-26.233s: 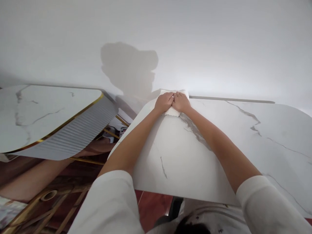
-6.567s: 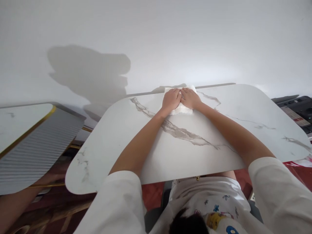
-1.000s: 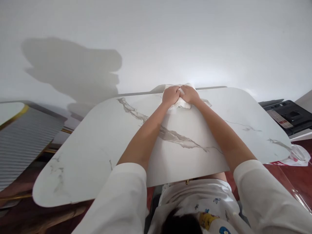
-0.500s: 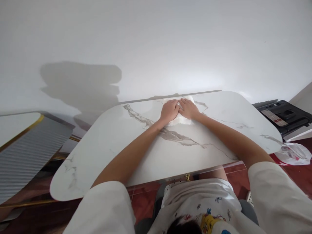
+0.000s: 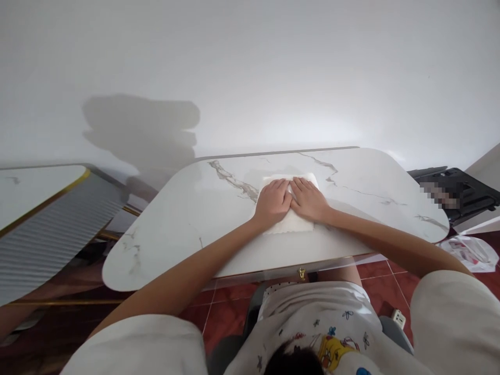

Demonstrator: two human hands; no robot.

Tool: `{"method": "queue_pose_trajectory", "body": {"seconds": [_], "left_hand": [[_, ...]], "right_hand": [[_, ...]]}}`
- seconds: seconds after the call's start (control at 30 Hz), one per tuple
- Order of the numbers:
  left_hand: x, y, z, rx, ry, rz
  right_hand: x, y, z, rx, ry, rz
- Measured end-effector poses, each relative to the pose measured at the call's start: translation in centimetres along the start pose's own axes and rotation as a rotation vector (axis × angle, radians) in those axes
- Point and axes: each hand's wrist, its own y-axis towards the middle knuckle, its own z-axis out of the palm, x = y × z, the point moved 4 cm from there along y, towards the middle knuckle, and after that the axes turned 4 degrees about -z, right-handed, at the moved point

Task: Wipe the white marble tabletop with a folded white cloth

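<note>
A white sheet that looks like a paper towel point(image 5: 291, 225) lies spread on the white marble-patterned tabletop point(image 5: 156, 245), near its middle. My left hand point(image 5: 273, 202) rests palm down on the sheet's left part, fingers stretched out towards the wall. Beside it, my right hand point(image 5: 308, 199) lies flat on the right part, its fingers also pointing away from me. The thumbs meet in the middle. Both palms hide much of the sheet.
A white wall point(image 5: 273, 78) stands behind the table. On the left is a ribbed grey cabinet point(image 5: 58, 224) with a gold edge. To the right are a black case point(image 5: 474, 190) and a white plastic bag point(image 5: 466, 252). A gold knob point(image 5: 301, 273) sits on the table's front.
Both hands and the paper towel have slid from the table's far edge towards me. My elbows have spread outwards, and the view has shifted slightly.
</note>
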Motion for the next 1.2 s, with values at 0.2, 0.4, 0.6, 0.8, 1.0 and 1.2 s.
{"method": "queue_pose_trajectory", "body": {"seconds": [0.2, 0.4, 0.6, 0.8, 1.0, 1.2], "left_hand": [[-2.0, -4.3, -0.7, 0.028, 0.002, -0.034], [-4.4, -6.1, -0.1, 0.038, -0.018, -0.019], [-4.5, -3.2, 0.2, 0.071, -0.019, 0.001], [-2.2, 3.7, 1.4, 0.03, -0.069, 0.016], [0.4, 9.9, 2.9, -0.024, -0.135, 0.007], [2.3, 13.4, 4.2, -0.048, -0.165, -0.005]], "right_hand": [[2.2, -4.4, -0.8, 0.005, 0.016, 0.01], [1.5, -7.7, -1.1, -0.044, 0.046, 0.006], [-0.3, -5.6, -1.1, -0.009, 0.009, 0.006], [-4.1, 0.7, -0.6, 0.01, -0.005, 0.022], [-8.1, 6.7, 0.3, -0.017, 0.013, 0.002], [-10.6, 10.3, 1.3, -0.036, -0.013, -0.034]]}}
